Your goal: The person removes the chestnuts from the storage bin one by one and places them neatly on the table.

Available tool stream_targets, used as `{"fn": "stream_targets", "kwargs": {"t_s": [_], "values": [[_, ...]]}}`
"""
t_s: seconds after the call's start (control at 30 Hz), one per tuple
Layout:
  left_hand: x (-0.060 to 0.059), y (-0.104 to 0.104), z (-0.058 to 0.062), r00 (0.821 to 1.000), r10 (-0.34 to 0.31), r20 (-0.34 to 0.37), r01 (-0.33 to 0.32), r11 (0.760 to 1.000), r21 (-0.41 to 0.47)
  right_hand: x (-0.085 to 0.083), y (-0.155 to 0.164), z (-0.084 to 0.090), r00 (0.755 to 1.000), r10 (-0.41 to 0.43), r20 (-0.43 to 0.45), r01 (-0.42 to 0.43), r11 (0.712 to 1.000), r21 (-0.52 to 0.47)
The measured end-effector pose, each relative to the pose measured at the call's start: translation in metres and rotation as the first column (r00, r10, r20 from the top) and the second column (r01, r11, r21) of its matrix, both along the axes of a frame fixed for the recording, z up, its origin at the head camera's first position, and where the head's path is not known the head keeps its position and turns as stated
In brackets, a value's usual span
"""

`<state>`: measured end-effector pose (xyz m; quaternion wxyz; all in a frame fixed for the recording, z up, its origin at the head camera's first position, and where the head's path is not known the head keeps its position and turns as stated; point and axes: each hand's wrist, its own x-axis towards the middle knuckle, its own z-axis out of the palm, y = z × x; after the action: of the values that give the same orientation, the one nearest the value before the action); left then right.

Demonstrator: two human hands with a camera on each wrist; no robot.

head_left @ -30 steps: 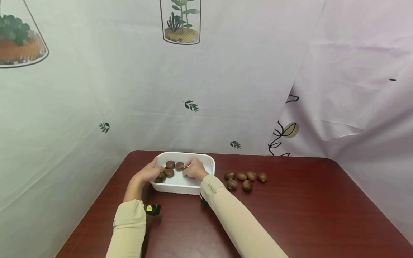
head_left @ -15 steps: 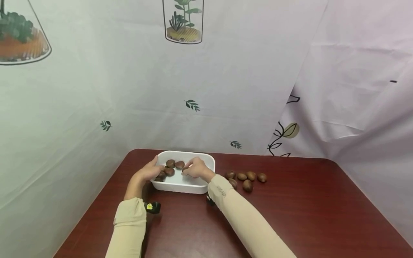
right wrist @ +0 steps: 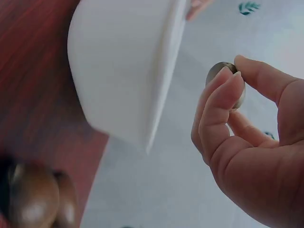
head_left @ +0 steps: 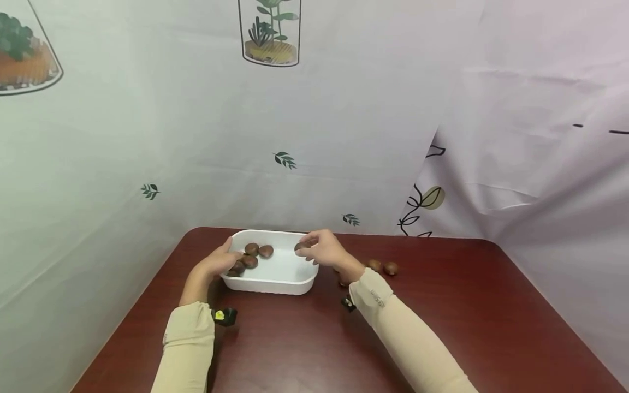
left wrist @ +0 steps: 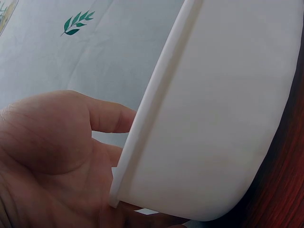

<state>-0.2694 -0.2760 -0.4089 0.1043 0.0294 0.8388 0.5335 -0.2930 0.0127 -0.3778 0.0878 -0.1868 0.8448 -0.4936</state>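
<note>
Chestnut (head_left: 300, 246) pinched in our right hand (head_left: 325, 252) — lifted above the tray (head_left: 275, 284)

Left hand (head_left: 216, 263) grips the tray's rim; next, we judge, carry it clear — gently.

Dark red worktop (head_left: 442, 327) stands against pale cloth backdrop (head_left: 368, 109) printed with leaves and potted plants

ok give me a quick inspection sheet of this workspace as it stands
surface: dark red table, glossy.
job's things: white tray holds about four chestnuts; one more chestnut is pinched over its right end.
clutter: loose chestnuts on the table right of the tray, partly hidden by the right wrist.
grippers: left hand holds the tray's left rim; right hand pinches the chestnut in its fingers.
cables: nothing seen.
surroundings: pale curtain with plant prints behind.
</note>
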Motion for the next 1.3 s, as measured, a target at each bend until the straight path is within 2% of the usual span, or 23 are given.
{"fn": "stream_targets", "kwargs": {"t_s": [0.3,0.47,0.7,0.87,1.0,1.13,1.2,1.3], "values": [[0.003,0.001,0.003,1.000,-0.011,-0.001,0.011,1.000,0.001,0.012,0.052,0.006,0.998,-0.063,-0.007,0.063,0.998,-0.004],[0.003,0.000,0.002,0.998,-0.048,-0.032,0.050,0.998,0.047,0.013,0.078,0.001,0.998,-0.063,-0.028,0.063,0.998,-0.008],[0.002,0.000,-0.001,0.998,-0.048,-0.036,0.050,0.998,0.030,0.017,0.115,-0.005,0.995,-0.094,-0.033,0.095,0.995,0.015],[-0.001,-0.002,-0.002,0.996,-0.072,-0.053,0.076,0.995,0.063,0.020,0.138,-0.012,0.992,-0.122,-0.018,0.123,0.992,0.027],[-0.008,-0.006,-0.008,0.994,-0.087,-0.063,0.091,0.993,0.072,0.022,0.153,-0.019,0.991,-0.130,-0.015,0.130,0.991,0.030],[-0.017,-0.013,-0.019,0.999,-0.035,-0.026,0.036,0.998,0.044,0.024,0.164,-0.025,0.990,-0.143,0.004,0.143,0.989,0.036],[-0.019,-0.015,-0.024,0.999,-0.039,-0.024,0.040,0.998,0.046,0.025,0.169,-0.029,0.988,-0.156,0.016,0.155,0.987,0.037],[-0.013,-0.010,-0.016,0.996,-0.073,-0.048,0.075,0.995,0.061,0.027,0.174,-0.033,0.985,-0.171,0.023,0.170,0.984,0.042]]}}
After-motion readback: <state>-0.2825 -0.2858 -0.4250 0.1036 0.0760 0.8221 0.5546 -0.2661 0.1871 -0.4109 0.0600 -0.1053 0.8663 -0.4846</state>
